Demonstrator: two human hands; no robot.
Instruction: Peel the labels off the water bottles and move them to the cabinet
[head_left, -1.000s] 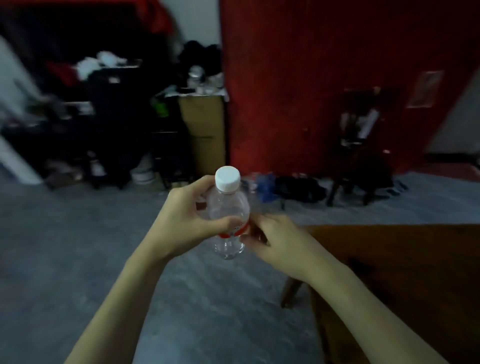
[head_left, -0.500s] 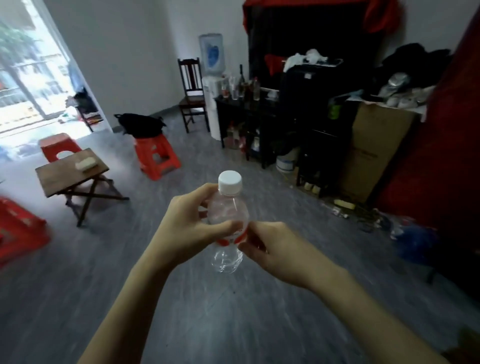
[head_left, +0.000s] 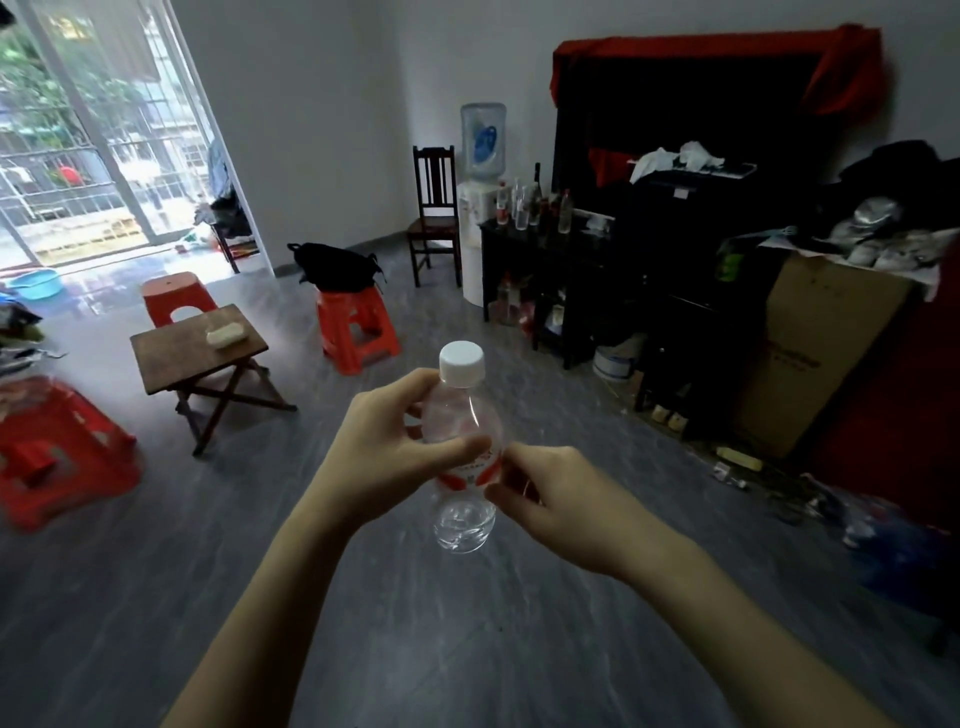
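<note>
A clear water bottle (head_left: 461, 514) with a white cap is held upright at the centre of the view, above the grey floor. My left hand (head_left: 387, 457) wraps its upper body from the left, thumb across the front. A red and white label (head_left: 470, 472) circles the bottle's middle. My right hand (head_left: 558, 499) pinches the label's right edge with closed fingertips. A black cabinet (head_left: 524, 260) stands at the back, with several bottles (head_left: 519, 205) on its top.
A small wooden folding table (head_left: 171, 353) stands to the left with red plastic stools (head_left: 356, 322) around it. A water dispenser (head_left: 480, 171) and dark chair (head_left: 434, 213) are beside the cabinet. A cardboard box (head_left: 815, 353) and floor clutter lie at right.
My view has swung left, from a red wall and a wooden table's edge to the room with the cabinet. Both hands keep the same hold on the bottle.
</note>
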